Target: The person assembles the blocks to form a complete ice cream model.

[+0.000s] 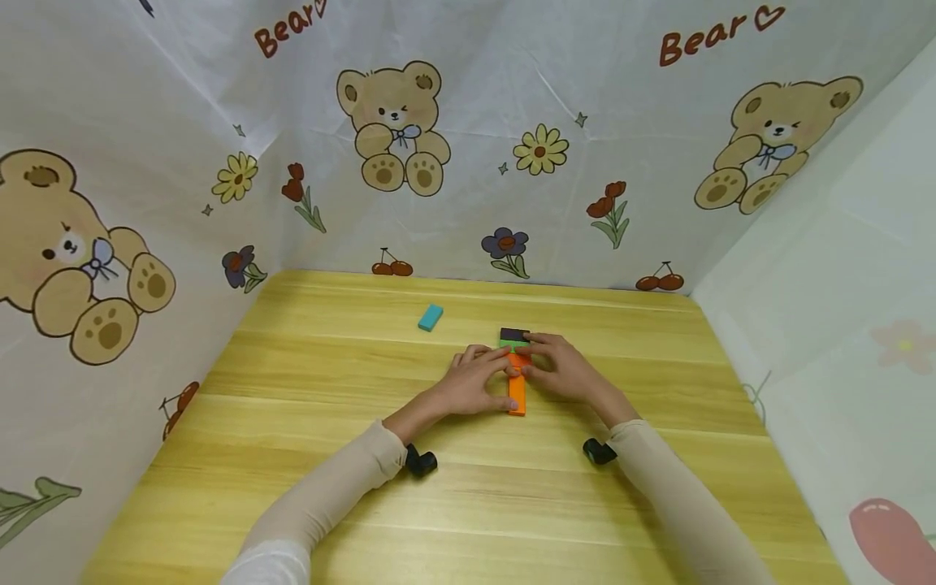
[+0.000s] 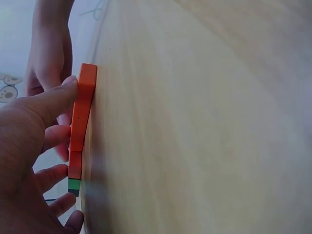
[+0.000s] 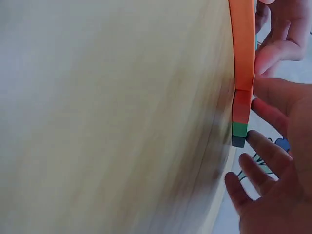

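A row of flat blocks lies on the wooden table. Nearest is a long orange block (image 1: 517, 394), followed by a red-orange block (image 3: 242, 106), a thin green block (image 3: 239, 129) and a dark block (image 1: 515, 334) at the far end. My left hand (image 1: 468, 387) is at the row's left side, its thumb against the near part of the long orange block and its other fingers spread along the row. From the right side, my right hand (image 1: 565, 370) touches the blocks with its thumb and fingers, which are spread apart. Fingers partly cover the row's middle in the head view.
A blue block (image 1: 431, 318) lies apart on the wooden table (image 1: 351, 349), beyond and left of the row. White cloth (image 1: 468, 146) printed with bears and flowers rises behind the table and along both sides. A dark wrist device (image 1: 600, 451) sits beneath the right sleeve.
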Motion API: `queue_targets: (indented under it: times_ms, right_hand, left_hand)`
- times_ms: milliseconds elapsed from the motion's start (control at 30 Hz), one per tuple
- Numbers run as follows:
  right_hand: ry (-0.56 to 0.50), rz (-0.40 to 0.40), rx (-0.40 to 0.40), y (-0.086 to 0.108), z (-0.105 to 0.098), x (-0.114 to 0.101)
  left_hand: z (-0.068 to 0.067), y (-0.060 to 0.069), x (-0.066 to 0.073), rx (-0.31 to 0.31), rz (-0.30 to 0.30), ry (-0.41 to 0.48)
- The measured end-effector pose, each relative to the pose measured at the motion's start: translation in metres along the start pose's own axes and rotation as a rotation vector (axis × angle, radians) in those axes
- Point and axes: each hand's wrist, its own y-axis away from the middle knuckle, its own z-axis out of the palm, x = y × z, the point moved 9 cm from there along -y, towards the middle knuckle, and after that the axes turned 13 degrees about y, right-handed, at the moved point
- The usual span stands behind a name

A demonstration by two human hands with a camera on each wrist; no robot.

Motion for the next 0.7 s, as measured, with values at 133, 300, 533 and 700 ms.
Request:
queue_targets:
  times_ms: [133,300,533,700]
  right_hand:
    - [-0.045,-0.005,-0.009,0.006,0.001,0.001]
    - [-0.128,0.017,-0.016,0.01,0.006,0.003]
    - [-0.185,0.067,-0.039,0.012,0.011,0.007]
    - [-0.214,0.081,-0.056,0.013,0.012,0.009]
  left_hand:
    - [0.0,-0.001,0.001,-0.005,0.003,-0.007]
    - [0.0,0.0,0.003,-0.019,0.01,-0.025]
    - [0.0,0.001,0.004,-0.06,0.041,0.002]
    - [-0.01,0.002,-0.002,-0.072,0.068,0.075]
